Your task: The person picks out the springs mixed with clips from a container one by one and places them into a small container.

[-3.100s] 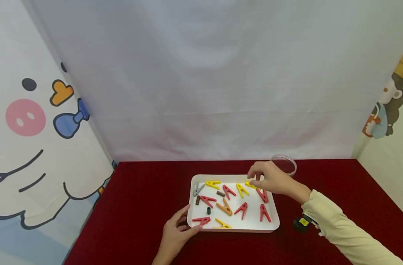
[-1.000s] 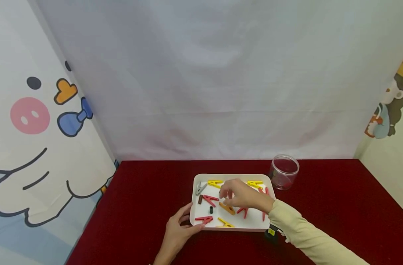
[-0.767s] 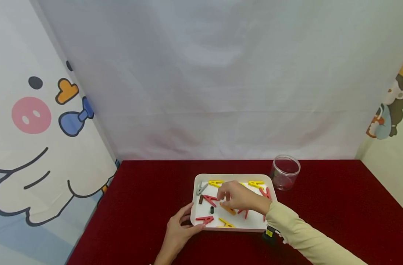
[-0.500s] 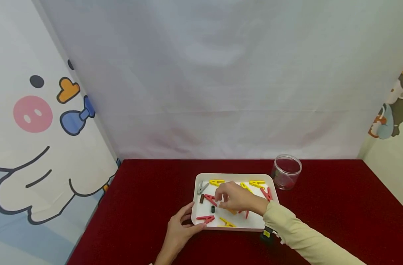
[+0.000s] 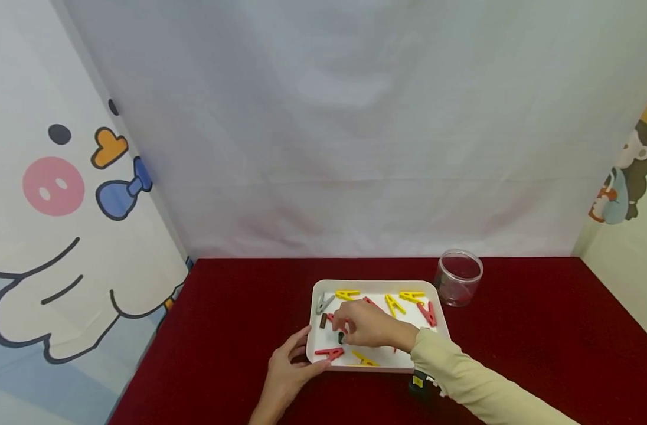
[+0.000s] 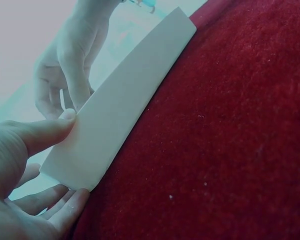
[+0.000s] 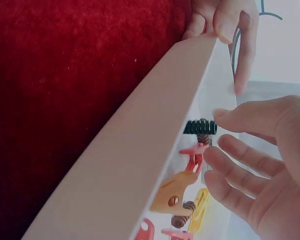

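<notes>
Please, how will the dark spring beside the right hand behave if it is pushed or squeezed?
The dark spring would probably tip easily, as it seems to stand on one narrow end. On its side, it may roll, because its body is round. Squeezed lengthwise, it would likely compress, since separate coils show along it.

This looks like a small screened-off booth around a worktop (image 5: 238,366); whether it stands in a home, a lab or an office cannot be told. At 12 o'clock a plain pale sheet (image 5: 323,118), softly creased, hangs as the back wall. At 9 o'clock a curtain (image 5: 15,230) bears a big cartoon animal (image 5: 52,186); at 3 o'clock a panel (image 5: 631,265) shows a cartoon girl (image 5: 627,171). Fuzzy red cloth (image 5: 541,330) covers the worktop at 6 o'clock.
</notes>
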Action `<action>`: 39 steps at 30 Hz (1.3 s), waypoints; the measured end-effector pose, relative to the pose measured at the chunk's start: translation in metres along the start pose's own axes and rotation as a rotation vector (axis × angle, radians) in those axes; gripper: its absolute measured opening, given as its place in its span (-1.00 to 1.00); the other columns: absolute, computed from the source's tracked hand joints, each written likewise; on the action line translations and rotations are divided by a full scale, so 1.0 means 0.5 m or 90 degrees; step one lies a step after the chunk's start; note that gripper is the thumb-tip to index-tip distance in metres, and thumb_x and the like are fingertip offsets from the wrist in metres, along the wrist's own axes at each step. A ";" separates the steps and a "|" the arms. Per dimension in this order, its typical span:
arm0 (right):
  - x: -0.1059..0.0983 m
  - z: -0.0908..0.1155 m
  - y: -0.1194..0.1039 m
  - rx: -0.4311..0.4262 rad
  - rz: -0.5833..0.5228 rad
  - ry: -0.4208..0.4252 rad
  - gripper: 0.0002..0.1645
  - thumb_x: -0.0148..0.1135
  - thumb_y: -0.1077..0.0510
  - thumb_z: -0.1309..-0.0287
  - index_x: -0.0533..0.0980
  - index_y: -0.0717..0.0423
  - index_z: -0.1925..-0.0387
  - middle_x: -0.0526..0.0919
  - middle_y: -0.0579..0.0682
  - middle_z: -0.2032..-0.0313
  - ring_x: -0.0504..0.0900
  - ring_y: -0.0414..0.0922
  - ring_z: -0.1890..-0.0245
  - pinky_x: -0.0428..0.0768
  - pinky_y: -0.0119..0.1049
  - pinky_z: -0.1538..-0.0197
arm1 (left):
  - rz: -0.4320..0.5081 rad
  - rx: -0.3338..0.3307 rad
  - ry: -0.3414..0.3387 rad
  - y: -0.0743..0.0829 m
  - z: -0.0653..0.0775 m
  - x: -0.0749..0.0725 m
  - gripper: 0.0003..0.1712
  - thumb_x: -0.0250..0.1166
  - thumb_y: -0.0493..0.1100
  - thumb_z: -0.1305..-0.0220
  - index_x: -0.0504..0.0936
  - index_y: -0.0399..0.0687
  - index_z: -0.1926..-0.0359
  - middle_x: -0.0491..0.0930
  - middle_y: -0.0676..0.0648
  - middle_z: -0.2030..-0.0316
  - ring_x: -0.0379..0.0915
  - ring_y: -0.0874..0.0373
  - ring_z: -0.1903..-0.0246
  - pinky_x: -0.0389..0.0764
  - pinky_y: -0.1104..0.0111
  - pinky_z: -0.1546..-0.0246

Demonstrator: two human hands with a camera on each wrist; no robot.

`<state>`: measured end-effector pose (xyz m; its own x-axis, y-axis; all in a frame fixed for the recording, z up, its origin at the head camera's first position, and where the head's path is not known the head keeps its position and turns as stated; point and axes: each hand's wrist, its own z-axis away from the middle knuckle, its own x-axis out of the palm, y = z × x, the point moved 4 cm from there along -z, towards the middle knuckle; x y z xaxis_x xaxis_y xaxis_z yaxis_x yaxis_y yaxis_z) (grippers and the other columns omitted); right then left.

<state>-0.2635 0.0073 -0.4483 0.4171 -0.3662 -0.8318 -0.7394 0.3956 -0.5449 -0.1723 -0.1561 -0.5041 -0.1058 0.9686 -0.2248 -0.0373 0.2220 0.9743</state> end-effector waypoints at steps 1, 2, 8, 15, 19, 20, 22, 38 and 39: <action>0.003 -0.002 -0.001 -0.003 0.004 -0.001 -0.81 0.37 0.34 0.09 0.62 0.13 0.34 0.57 -0.03 0.43 0.48 -0.20 0.49 0.43 -0.46 0.39 | 0.004 0.000 0.000 0.000 0.000 0.000 -0.12 0.58 -0.12 0.15 0.43 -0.03 -0.27 0.46 -0.19 -0.13 0.45 -0.01 0.02 0.55 0.40 0.25; 0.005 -0.003 -0.002 -0.006 0.007 -0.002 -0.81 0.37 0.34 0.10 0.62 0.13 0.35 0.56 -0.03 0.44 0.48 -0.20 0.49 0.43 -0.47 0.39 | 0.007 0.001 0.000 0.001 0.000 0.000 -0.12 0.58 -0.13 0.15 0.44 -0.02 -0.27 0.46 -0.18 -0.13 0.45 -0.01 0.02 0.55 0.40 0.25; 0.013 -0.007 -0.011 -0.026 0.013 -0.006 -0.84 0.35 0.37 0.15 0.62 0.16 0.41 0.54 -0.04 0.46 0.49 -0.16 0.47 0.41 -0.48 0.37 | 0.011 0.006 -0.003 0.002 0.001 -0.001 -0.12 0.58 -0.15 0.15 0.43 -0.06 -0.27 0.45 -0.21 -0.14 0.46 -0.03 0.02 0.55 0.43 0.26; 0.018 -0.013 -0.011 -0.037 0.016 0.011 -0.87 0.33 0.41 0.20 0.62 0.20 0.50 0.56 -0.04 0.50 0.50 -0.22 0.50 0.43 -0.50 0.40 | 0.005 0.005 0.002 0.007 0.001 0.000 -0.13 0.57 -0.14 0.15 0.44 -0.06 -0.26 0.46 -0.21 -0.12 0.46 -0.03 0.02 0.55 0.43 0.26; 0.021 -0.014 -0.006 -0.037 0.016 0.021 -0.88 0.33 0.43 0.22 0.63 0.21 0.54 0.57 -0.05 0.52 0.51 -0.23 0.51 0.44 -0.50 0.40 | 0.005 0.007 -0.001 0.008 0.001 0.001 -0.13 0.57 -0.14 0.15 0.43 -0.07 -0.26 0.46 -0.21 -0.12 0.46 -0.04 0.02 0.55 0.43 0.25; 0.022 -0.014 -0.005 -0.035 0.017 0.021 -0.88 0.33 0.43 0.22 0.63 0.21 0.54 0.56 -0.06 0.52 0.51 -0.24 0.51 0.44 -0.51 0.41 | 0.006 0.007 -0.001 0.008 0.001 0.002 -0.13 0.57 -0.15 0.15 0.43 -0.07 -0.26 0.46 -0.22 -0.12 0.46 -0.04 0.02 0.55 0.43 0.25; 0.022 -0.013 -0.005 -0.034 0.015 0.021 -0.87 0.31 0.44 0.21 0.63 0.21 0.55 0.56 -0.07 0.52 0.51 -0.25 0.52 0.44 -0.52 0.41 | 0.004 0.008 -0.002 0.007 0.000 0.002 -0.13 0.57 -0.15 0.15 0.43 -0.08 -0.26 0.46 -0.22 -0.13 0.46 -0.04 0.02 0.55 0.42 0.25; 0.006 0.004 -0.007 -0.033 0.025 0.023 -0.86 0.26 0.44 0.18 0.65 0.20 0.57 0.56 -0.06 0.55 0.48 -0.24 0.52 0.43 -0.50 0.42 | -0.016 -0.001 0.007 0.007 0.001 0.002 -0.12 0.57 -0.11 0.14 0.43 -0.05 -0.27 0.46 -0.20 -0.12 0.46 -0.02 0.02 0.54 0.37 0.24; 0.005 0.005 -0.008 -0.033 0.027 0.024 -0.86 0.27 0.44 0.18 0.65 0.19 0.57 0.56 -0.06 0.55 0.48 -0.24 0.52 0.43 -0.50 0.42 | -0.015 -0.001 0.006 0.007 0.001 0.002 -0.12 0.57 -0.11 0.14 0.43 -0.05 -0.27 0.46 -0.20 -0.12 0.46 -0.02 0.02 0.55 0.38 0.24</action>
<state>-0.2582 0.0071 -0.4484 0.3660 -0.3818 -0.8487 -0.7823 0.3676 -0.5028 -0.1720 -0.1544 -0.5010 -0.1142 0.9619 -0.2483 -0.0411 0.2451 0.9686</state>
